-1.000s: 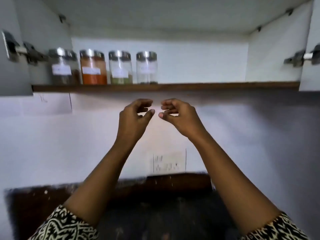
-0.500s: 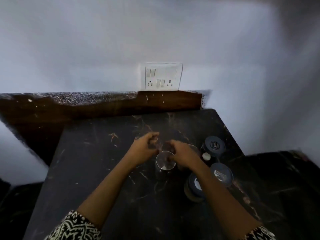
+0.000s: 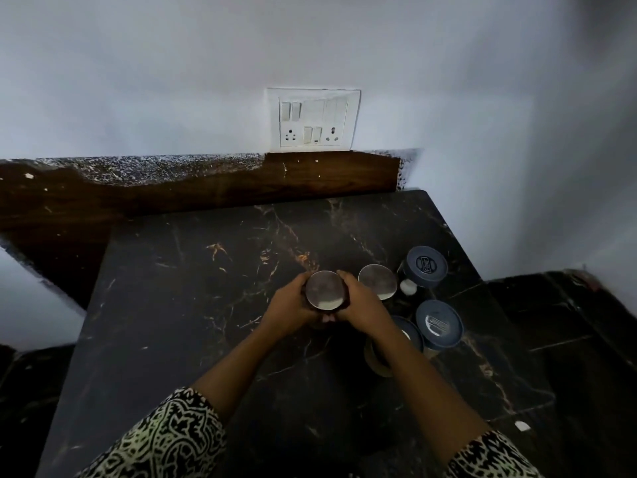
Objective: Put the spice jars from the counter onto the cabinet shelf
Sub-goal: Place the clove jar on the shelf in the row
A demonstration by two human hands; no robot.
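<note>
Nearest the camera, two forearms in black-and-white patterned sleeves reach forward over a dark marbled worktop (image 3: 193,305). The left hand (image 3: 287,310) and the right hand (image 3: 362,307) now cup a steel-lidded spice jar (image 3: 325,290) from either side, their fingers curled closed around its body, thumbs meeting at the near side. Half a second ago the hands were only arriving at this jar with fingers loose; a second ago they hung empty below the cabinet shelf, where four jars already stood. So the grip has just been made, and this jar looks ready to be lifted next. Whether it has left the worktop cannot be told.

Just beyond and right stands a second steel-lidded jar (image 3: 377,281). Further right are three blue-lidded jars (image 3: 426,267), one partly hidden under the right forearm. On the far wall is a white switch panel (image 3: 313,120). The shelf is out of view.
</note>
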